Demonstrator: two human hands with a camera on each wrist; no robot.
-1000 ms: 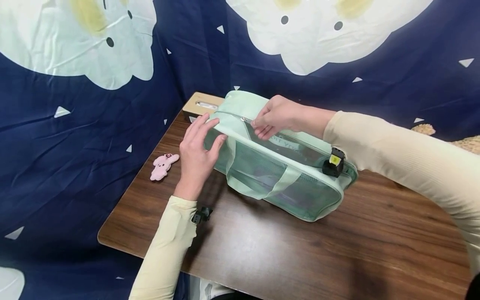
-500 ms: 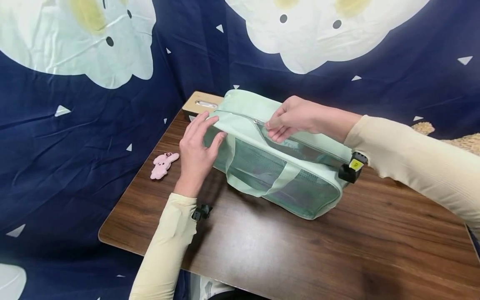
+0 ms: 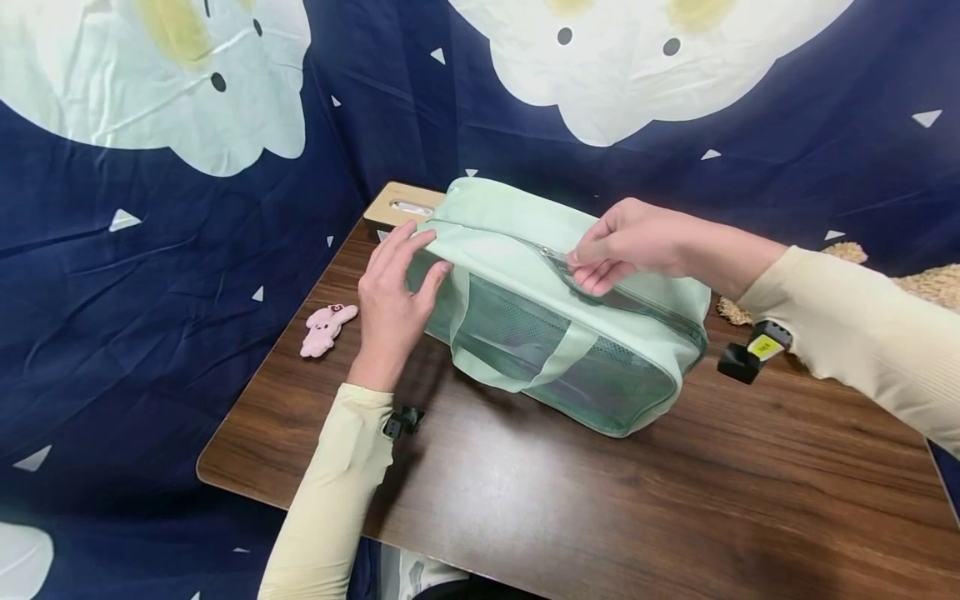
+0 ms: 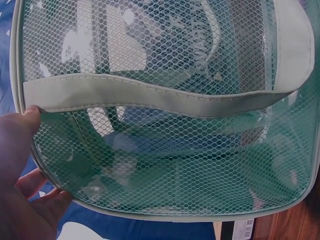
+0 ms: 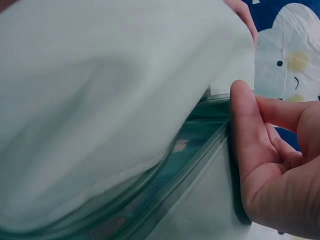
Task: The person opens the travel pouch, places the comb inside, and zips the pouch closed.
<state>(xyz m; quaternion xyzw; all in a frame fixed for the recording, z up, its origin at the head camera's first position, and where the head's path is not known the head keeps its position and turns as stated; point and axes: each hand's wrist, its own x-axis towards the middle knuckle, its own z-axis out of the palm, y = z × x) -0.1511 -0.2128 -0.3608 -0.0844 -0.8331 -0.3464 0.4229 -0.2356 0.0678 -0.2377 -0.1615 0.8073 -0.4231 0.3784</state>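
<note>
A mint-green bag (image 3: 480, 250) with clear mesh sides stands on the wooden table, its strap handle (image 3: 491, 379) drooping over the front. My left hand (image 3: 393, 296) holds the bag's left end, thumb at the front edge and fingers over the corner. In the left wrist view, thumb and fingertips meet the pale piping (image 4: 82, 202). My right hand (image 3: 637, 246) pinches the zipper pull just right of the slider (image 3: 546, 251) on the bag's top. Left of the slider the zipper is closed; to its right a gap (image 5: 172, 160) runs along the top. The pull itself is hidden by my fingers.
Left of the bag lies a pink plush figure (image 3: 327, 329). A box with a wooden lid (image 3: 386, 210) stands behind the bag's left end. At the back right is something fluffy and beige (image 3: 933, 287). A navy patterned curtain (image 3: 390, 100) hangs close behind the table (image 3: 675, 508).
My right hand has drawn the zipper slider rightward along the bag's top, and the gap has become shorter. My left hand has stayed at the bag's left end.
</note>
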